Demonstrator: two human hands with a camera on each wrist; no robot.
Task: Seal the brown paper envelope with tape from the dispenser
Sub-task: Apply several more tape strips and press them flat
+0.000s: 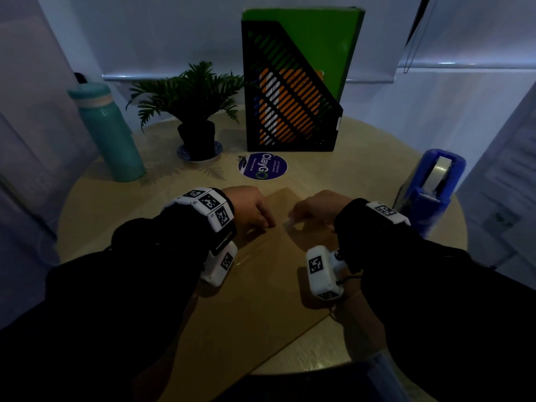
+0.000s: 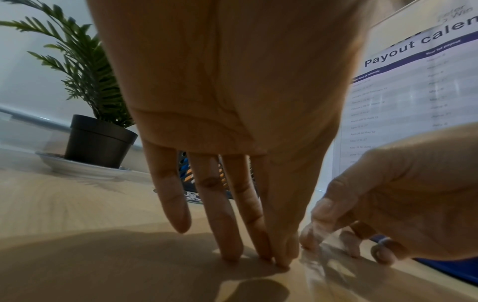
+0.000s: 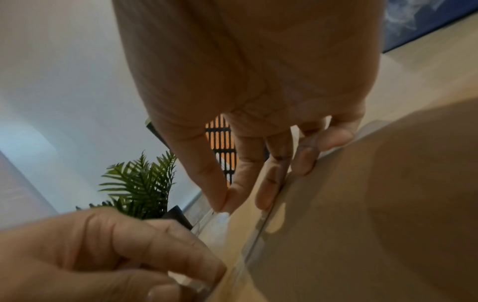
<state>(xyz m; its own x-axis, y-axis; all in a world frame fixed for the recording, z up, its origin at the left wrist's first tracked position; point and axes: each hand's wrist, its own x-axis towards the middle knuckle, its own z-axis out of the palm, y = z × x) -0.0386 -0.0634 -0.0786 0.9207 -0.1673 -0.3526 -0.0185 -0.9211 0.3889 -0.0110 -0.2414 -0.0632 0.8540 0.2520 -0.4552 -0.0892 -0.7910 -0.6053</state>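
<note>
The brown paper envelope (image 1: 261, 300) lies flat on the round table, running from the near edge toward the middle. A strip of clear tape (image 1: 255, 248) lies along it near its far end. My left hand (image 1: 268, 224) presses its straight fingertips (image 2: 261, 258) down on the envelope beside the tape (image 2: 318, 257). My right hand (image 1: 293, 220) pinches the free end of the tape (image 3: 220, 226) between thumb and index finger (image 3: 220, 196), just above the paper (image 3: 362, 204). The blue tape dispenser (image 1: 429, 190) stands at the table's right edge, behind my right wrist.
At the back of the wooden table (image 1: 377, 158) stand a teal bottle (image 1: 110, 132), a potted plant (image 1: 197, 111) on a saucer and a black file holder (image 1: 290, 91) with a green folder. A round purple sticker (image 1: 262, 166) lies just beyond my hands. A printed sheet (image 2: 413, 81) hangs at the right.
</note>
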